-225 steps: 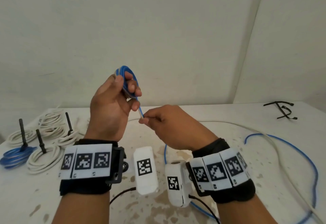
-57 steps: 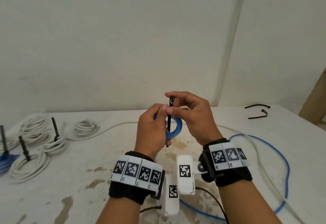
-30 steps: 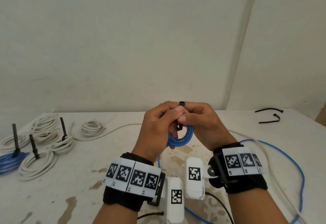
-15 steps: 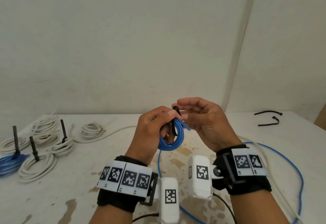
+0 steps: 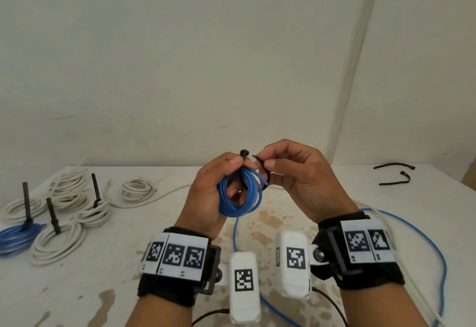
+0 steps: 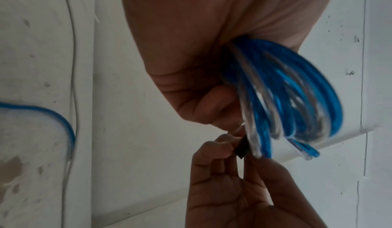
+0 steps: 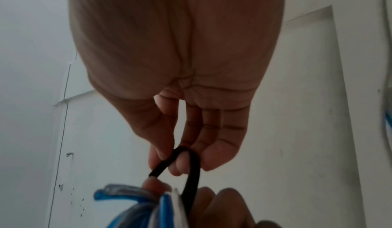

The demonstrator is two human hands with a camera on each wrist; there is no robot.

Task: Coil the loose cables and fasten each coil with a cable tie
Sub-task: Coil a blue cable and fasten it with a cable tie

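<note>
Slippage is the main worry: the black cable tie (image 5: 261,172) is bent round the blue coil (image 5: 239,195) but, as far as I can judge, its tail has not entered the head, which stands free above the coil, so a loosened pinch would let the stiff strap spring straight and the turns fan apart. The cut end of the cable juts from the coil toward the right hand (image 5: 296,180) and could snag the tail. The left hand (image 5: 208,192) has fingers curled through the coil, thumb and forefinger pinching its top along with the head end of the tie. The right hand, just beside the coil, pinches the looped tail between thumb and fingertips, clearest in the right wrist view, where the tie (image 7: 188,166) arches over a finger; blur there hides the tip. The coil is held above the table (image 5: 128,288), with finished coils (image 5: 56,241) well apart to its left.
</note>
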